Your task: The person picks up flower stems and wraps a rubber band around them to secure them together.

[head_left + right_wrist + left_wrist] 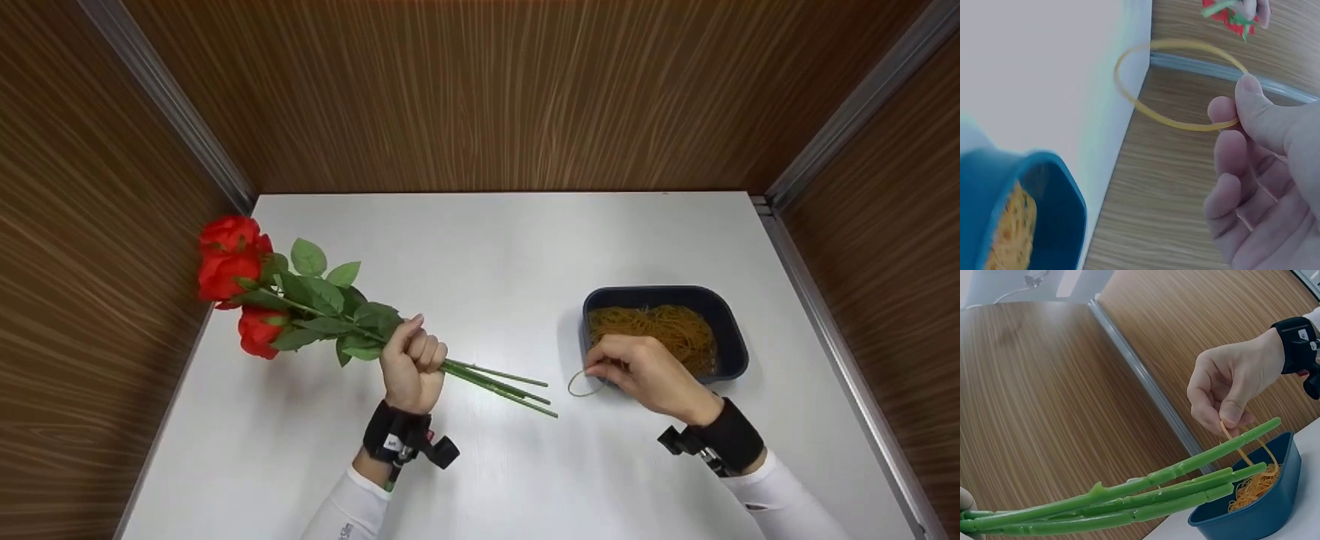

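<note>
My left hand grips a bunch of red roses by the stems. The blooms point to the far left, and the bare green stems stick out to the right of the fist. Between thumb and forefinger, my right hand pinches one yellowish rubber band, which hangs as an open loop toward the stem ends. Below that hand in the left wrist view is a dark blue tub holding a tangled heap of rubber bands. In the head view the hand covers the tub's near left corner.
The white table carries the tub on its right side. Wood-grain panels close it in at the back, left and right, with metal rails at the corners. A black camera strap sits on each wrist.
</note>
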`<state>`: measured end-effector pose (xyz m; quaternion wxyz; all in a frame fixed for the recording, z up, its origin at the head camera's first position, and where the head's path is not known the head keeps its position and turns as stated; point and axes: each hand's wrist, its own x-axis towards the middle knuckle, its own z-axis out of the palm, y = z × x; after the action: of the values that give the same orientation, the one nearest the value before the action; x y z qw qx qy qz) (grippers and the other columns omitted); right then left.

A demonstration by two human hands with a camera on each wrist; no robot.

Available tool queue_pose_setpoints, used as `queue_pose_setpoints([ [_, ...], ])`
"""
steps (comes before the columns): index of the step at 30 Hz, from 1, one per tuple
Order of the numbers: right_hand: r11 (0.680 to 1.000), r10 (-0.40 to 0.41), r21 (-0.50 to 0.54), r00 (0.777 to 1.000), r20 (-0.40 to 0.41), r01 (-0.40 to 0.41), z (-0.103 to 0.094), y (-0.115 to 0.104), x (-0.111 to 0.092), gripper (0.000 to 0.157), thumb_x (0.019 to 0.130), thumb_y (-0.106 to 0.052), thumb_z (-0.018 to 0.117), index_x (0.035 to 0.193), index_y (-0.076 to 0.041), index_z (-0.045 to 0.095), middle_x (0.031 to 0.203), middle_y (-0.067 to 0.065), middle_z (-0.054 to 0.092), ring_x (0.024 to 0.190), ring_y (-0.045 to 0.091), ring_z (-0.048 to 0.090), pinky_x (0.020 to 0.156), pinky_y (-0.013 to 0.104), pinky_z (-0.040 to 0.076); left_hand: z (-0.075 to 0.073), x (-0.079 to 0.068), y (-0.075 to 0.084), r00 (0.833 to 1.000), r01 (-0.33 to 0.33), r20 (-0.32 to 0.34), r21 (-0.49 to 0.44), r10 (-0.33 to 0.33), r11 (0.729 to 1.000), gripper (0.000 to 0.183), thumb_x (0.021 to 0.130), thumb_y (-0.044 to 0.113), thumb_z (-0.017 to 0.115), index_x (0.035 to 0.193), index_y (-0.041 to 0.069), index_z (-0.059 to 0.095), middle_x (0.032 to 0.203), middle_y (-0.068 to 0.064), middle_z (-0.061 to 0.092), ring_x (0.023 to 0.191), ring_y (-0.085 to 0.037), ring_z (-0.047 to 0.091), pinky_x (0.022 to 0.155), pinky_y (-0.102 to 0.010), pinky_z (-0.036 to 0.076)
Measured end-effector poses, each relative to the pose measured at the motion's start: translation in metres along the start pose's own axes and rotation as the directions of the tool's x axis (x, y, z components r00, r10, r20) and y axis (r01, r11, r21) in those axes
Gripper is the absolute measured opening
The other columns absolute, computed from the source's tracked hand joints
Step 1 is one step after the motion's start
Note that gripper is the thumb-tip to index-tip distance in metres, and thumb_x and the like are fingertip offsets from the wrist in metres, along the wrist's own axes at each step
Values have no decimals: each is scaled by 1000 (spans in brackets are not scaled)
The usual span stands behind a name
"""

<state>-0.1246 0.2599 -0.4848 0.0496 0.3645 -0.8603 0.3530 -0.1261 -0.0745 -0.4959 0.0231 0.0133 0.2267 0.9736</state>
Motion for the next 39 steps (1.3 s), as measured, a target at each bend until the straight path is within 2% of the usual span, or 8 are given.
queue_pose_setpoints([
  [6, 998, -51, 27, 999, 19, 51, 14, -3, 1, 15, 89, -4, 82, 95, -16, 75, 87, -3, 73, 72, 5, 62, 65, 10, 45, 1, 0, -5, 1000, 12, -4, 11, -12, 1000, 48, 105, 5, 40, 69, 15, 9, 60, 6, 9, 53, -8, 8, 57, -23, 3],
  [11, 996, -88, 20, 996, 33, 88, 19, -8, 5, 13, 89, -7, 81, 95, -16, 75, 88, -4, 74, 74, 8, 68, 69, 10, 48, 2, 0, -7, 1000, 22, -4, -7, -22, 1000, 49, 105, 4, 41, 69, 15, 9, 60, 6, 8, 53, -7, 8, 57, -23, 2],
  [14, 996, -94, 8, 995, 37, 94, 20, -11, 8, 14, 89, -6, 81, 96, -17, 75, 88, -5, 74, 75, 8, 69, 70, 9, 48, 1, -1, -9, 1000, 26, 12, 14, -26, 1000, 49, 105, 5, 40, 69, 14, 8, 60, 6, 8, 53, -8, 7, 56, -23, 3],
  [20, 992, -129, 11, 990, 53, 128, 25, -17, 21, 13, 91, -7, 80, 96, -17, 75, 87, -6, 74, 76, 8, 70, 69, 12, 50, 0, -3, -17, 999, 38, 28, 43, -39, 998, 48, 106, 6, 40, 70, 14, 8, 60, 5, 9, 53, -8, 7, 56, -24, 4],
  [24, 988, -151, 20, 986, 70, 150, 30, -21, 31, 1, 97, -15, 75, 96, -16, 75, 89, -5, 74, 77, 7, 71, 69, 14, 52, 1, -4, -22, 998, 52, 28, 42, -53, 998, 48, 105, 6, 41, 70, 14, 8, 60, 6, 9, 53, -8, 7, 56, -24, 4],
  [28, 985, -169, 37, 982, 79, 167, 36, -24, 42, 7, 100, -20, 72, 97, -15, 75, 89, -5, 74, 78, 7, 71, 69, 17, 54, 1, -5, -25, 998, 63, 28, 48, -64, 997, 47, 105, 6, 38, 70, 14, 8, 59, 6, 9, 53, -8, 7, 56, -24, 4],
  [34, 975, -211, 81, 974, 83, 205, 44, -31, 58, 3, 100, -15, 72, 99, -14, 75, 90, -3, 75, 80, 9, 72, 71, 20, 57, 2, -6, -29, 996, 82, 15, 32, -83, 996, 46, 105, 6, 39, 67, 16, 13, 59, 6, 9, 53, -8, 7, 56, -23, 4],
  [39, 965, -238, 131, 969, 63, 228, 49, -37, 70, 6, 100, -16, 71, 99, -10, 74, 91, 0, 75, 81, 11, 73, 72, 19, 57, 3, -7, -33, 995, 96, 2, 39, -97, 995, 47, 104, 6, 40, 66, 16, 16, 58, 7, 11, 52, -7, 8, 56, -24, 3],
])
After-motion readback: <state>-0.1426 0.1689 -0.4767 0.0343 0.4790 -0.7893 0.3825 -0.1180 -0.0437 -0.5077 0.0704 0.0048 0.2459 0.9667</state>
